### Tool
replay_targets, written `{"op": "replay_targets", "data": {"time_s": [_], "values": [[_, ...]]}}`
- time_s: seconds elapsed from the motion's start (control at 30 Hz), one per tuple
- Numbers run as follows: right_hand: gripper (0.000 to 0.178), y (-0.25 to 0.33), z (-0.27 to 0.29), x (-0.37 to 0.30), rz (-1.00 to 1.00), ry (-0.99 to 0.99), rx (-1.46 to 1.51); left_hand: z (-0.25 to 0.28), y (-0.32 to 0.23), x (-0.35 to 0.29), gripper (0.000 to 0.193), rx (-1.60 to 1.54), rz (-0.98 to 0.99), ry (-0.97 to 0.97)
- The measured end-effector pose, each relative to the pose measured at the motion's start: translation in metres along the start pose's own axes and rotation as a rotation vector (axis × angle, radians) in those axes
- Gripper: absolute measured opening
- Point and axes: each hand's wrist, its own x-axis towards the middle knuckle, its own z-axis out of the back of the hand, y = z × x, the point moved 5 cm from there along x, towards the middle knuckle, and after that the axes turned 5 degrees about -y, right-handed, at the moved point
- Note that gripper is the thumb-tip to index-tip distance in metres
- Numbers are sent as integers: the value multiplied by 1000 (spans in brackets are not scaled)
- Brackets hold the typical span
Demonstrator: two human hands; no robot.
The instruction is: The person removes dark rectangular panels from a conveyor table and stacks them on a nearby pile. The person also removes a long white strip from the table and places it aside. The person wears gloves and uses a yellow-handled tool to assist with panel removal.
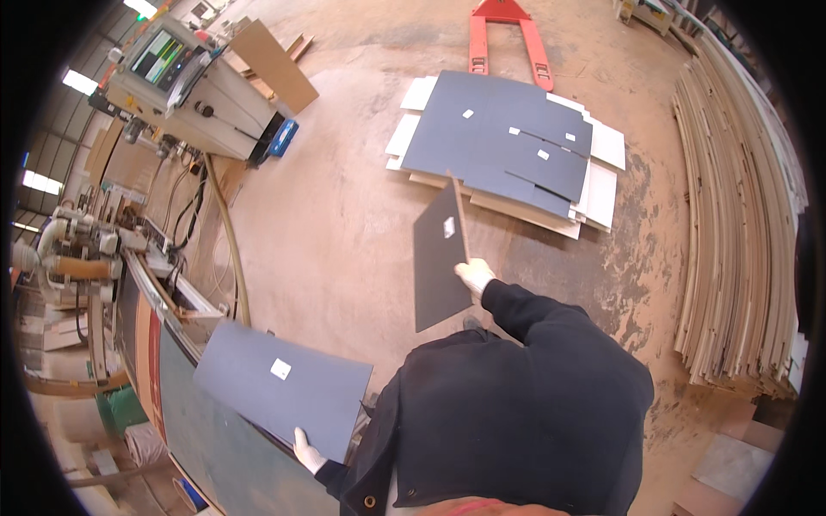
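My right hand [475, 275], in a pale glove, grips the edge of a dark grey board [437, 279] with a white label. That board stands nearly on edge in front of me, above the floor. At the lower left, my gloved left hand [308, 451] holds the near edge of a wider blue-grey panel [318, 391], also labelled. The panel lies over the end of a machine table [206, 443] and reaches past its side. Fingers under the panel are hidden.
Ahead, stacked grey and white panels [482, 129] lie low by a red pallet jack [535, 52]. Tall stacked boards [740, 232] line the right. A control cabinet [202, 103] with a screen stands far left; a hose [228, 232] crosses the floor beside the machine.
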Motion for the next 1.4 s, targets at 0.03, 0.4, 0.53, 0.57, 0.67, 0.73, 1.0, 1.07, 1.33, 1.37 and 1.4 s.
{"op": "replay_targets", "data": {"time_s": [0.03,0.4,0.53,0.57,0.67,0.73,1.0,1.07,1.33,1.37,1.4], "values": [[42,-1,13,18,10,-48,-55,-40,-4,32,54,-3,2,53],[35,25,87,157,-272,-640,196,-532,-49,323,35,439,56,634],[32,65,97,214,-185,-790,-298,-722,-57,385,36,382,171,952],[33,88,98,235,41,-803,-568,-767,-59,391,36,406,108,1019],[31,116,120,296,-33,-869,-470,-891,-36,393,34,533,229,1092],[29,135,134,353,-20,-842,-269,-962,-14,389,33,562,227,1155],[36,103,208,633,-292,-790,-87,-1194,126,368,29,639,204,1258],[41,62,223,685,-327,-699,13,-1227,158,371,29,624,151,1274],[64,-30,252,717,-573,-686,-556,-1262,299,446,63,1056,-33,1437],[62,-29,240,710,-493,-662,-611,-1267,309,461,73,1177,-195,1329],[60,-31,228,701,-463,-641,-677,-1273,324,470,84,1398,-294,1183]]}}
